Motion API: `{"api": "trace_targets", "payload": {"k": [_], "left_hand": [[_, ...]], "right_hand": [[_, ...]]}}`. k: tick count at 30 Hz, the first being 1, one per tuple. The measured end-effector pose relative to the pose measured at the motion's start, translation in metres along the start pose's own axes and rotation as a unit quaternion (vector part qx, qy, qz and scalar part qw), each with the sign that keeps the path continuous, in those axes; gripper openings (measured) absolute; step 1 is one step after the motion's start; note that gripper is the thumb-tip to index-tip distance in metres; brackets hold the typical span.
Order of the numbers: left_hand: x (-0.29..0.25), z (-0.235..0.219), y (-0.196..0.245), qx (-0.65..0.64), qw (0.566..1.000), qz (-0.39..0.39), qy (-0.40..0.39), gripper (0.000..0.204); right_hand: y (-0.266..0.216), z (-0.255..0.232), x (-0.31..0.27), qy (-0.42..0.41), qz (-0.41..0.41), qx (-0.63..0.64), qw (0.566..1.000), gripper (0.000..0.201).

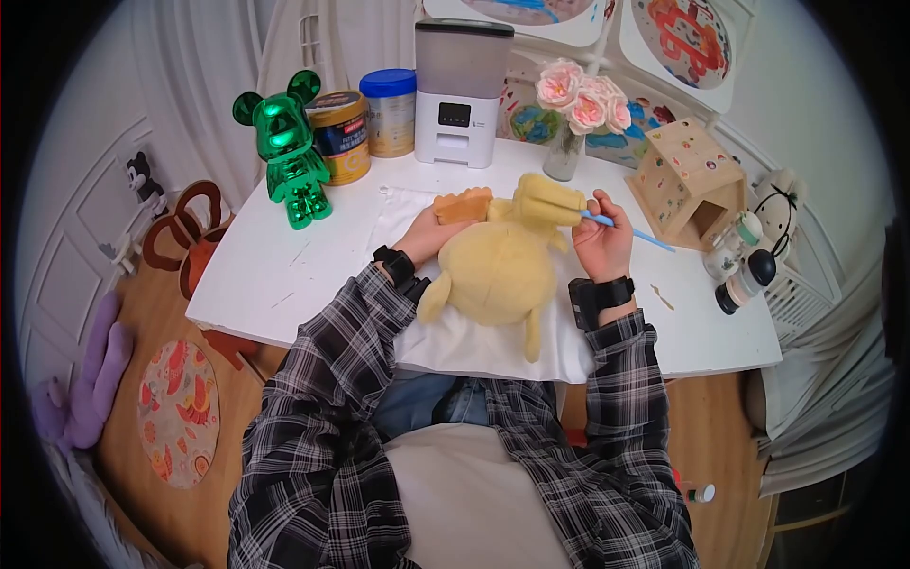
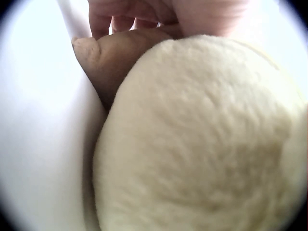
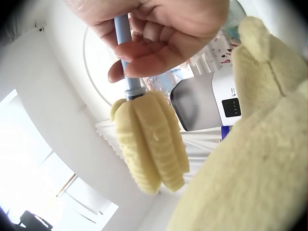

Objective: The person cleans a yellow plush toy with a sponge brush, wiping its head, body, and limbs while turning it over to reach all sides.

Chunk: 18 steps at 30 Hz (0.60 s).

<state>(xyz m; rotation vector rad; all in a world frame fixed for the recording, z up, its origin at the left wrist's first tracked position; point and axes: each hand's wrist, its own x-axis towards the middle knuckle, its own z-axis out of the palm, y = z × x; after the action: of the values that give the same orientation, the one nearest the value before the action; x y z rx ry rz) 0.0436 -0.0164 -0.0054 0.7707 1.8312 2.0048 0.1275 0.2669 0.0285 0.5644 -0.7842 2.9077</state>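
A yellow plush toy [image 1: 498,270] with a round body lies across the white cloth in front of the person. The left hand [image 1: 431,235] grips it by its scalloped orange part [image 1: 462,206]; in the left wrist view the fingers curl over that part, beside the fuzzy body [image 2: 202,139]. Between its thumb and fingers the right hand [image 1: 607,247] holds the blue handle [image 1: 645,237] of a brush with a soft, ridged yellow head [image 3: 149,139]. Seen from the head, the brush head overlaps the toy's far end; the right wrist view shows it beside the toy [image 3: 260,159].
A white cloth [image 1: 564,351] covers part of the white table [image 1: 242,284]. Along the back stand a green bear figure [image 1: 287,152], two canisters, a pet feeder [image 1: 455,128] and a flower vase [image 1: 564,156]. A wooden house [image 1: 687,180] and bottles [image 1: 749,280] are at right.
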Motion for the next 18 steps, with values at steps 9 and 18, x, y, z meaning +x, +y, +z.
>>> {"api": "trace_targets", "payload": {"k": [9, 18], "left_hand": [[-0.006, 0.002, 0.016, -0.043, 0.988, 0.087, 0.122, 0.046], [0.006, -0.012, 0.010, -0.075, 0.934, 0.220, 0.271, 0.045]], "right_hand": [[0.004, 0.002, 0.004, 0.059, -0.106, -0.051, 0.991, 0.022], [0.008, 0.018, 0.002, 0.115, -0.106, -0.095, 0.983, 0.039]]}}
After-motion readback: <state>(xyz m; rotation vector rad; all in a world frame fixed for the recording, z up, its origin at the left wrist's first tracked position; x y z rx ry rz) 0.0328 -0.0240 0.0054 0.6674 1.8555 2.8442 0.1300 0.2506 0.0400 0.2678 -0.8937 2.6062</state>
